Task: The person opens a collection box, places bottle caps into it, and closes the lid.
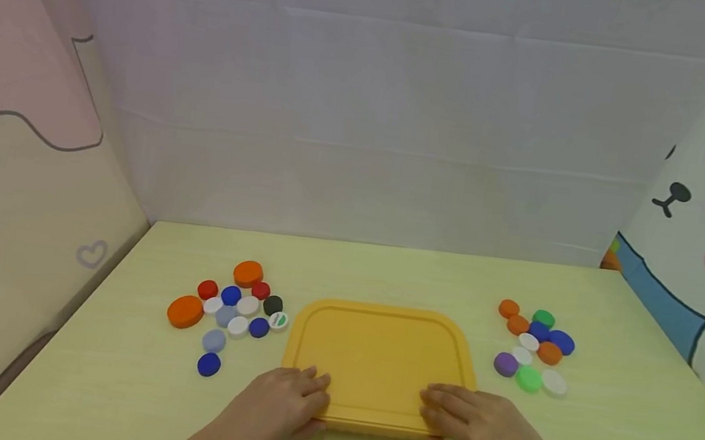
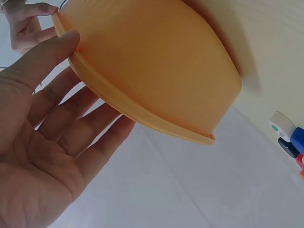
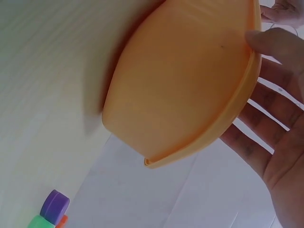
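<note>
A yellow plastic box (image 1: pixel 379 365) with rounded corners and a flat lidded top sits in the middle of the table. My left hand (image 1: pixel 281 404) grips its front left corner, fingers over the top and thumb against the front wall below the rim. At the front right corner my right hand (image 1: pixel 484 438) holds it the same way. Both wrist views show the wall narrowing downward from the rim, with the left thumb (image 2: pixel 64 45) and the right thumb (image 3: pixel 268 42) right at the rim. The inside of the box is hidden.
Left of the box lies a loose group of bottle caps, among them an orange cap (image 1: pixel 185 311), a blue cap (image 1: pixel 209 365) and a black cap (image 1: pixel 273 305). Another group lies right of it, with a purple cap (image 1: pixel 506 364) and a green cap (image 1: pixel 529 379). Cloth (image 1: pixel 372 118) hangs behind the table.
</note>
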Demonstrator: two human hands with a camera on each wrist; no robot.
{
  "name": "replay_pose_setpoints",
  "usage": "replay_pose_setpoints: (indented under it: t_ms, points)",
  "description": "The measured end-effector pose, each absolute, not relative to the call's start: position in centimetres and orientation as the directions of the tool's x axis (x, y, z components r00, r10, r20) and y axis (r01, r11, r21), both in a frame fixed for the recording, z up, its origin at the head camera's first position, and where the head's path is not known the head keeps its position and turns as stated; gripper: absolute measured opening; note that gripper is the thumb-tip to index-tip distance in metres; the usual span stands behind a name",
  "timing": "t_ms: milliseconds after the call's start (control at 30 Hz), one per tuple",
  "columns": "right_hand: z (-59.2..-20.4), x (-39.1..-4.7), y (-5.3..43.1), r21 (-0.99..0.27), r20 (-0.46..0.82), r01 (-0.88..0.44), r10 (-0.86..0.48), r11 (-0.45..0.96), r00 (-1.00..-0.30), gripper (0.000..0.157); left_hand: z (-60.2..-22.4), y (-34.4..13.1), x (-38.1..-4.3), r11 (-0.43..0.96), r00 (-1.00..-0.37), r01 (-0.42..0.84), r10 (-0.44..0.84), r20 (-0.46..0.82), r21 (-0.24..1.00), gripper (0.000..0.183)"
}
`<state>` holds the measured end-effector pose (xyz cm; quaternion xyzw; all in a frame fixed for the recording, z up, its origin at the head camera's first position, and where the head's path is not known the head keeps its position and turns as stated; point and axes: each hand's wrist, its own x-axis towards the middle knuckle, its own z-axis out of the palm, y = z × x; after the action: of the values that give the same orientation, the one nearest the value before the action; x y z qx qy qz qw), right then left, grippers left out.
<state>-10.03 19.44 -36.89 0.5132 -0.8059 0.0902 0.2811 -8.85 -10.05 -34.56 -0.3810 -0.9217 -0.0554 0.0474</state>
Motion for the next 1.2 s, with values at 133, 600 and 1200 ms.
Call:
replay_pose_setpoints:
  t_ms: [133, 600, 1200]
  points:
    - [-36.9, -10.0, 19.4, 0.136, 0.547, -0.880, -0.775, 0.455, -0.316, 0.019, -34.5, -10.0, -8.8, 0.693, -0.692, 0.719, 0.705, 0.152, 0.058, 0.016]
    - [-36.1, -10.0, 19.8, 0.079, 0.541, -0.887, -0.767, 0.455, -0.345, 0.018, -33.8, -10.2, -9.2, 0.702, -0.728, 0.685, 0.668, 0.152, 0.194, 0.014]
    - [-35.4, -10.1, 20.5, 0.094, 0.570, -0.839, -0.720, 0.537, -0.397, 0.039, -33.2, -10.9, -9.5, 0.675, -0.700, 0.713, 0.666, 0.258, 0.191, 0.021]
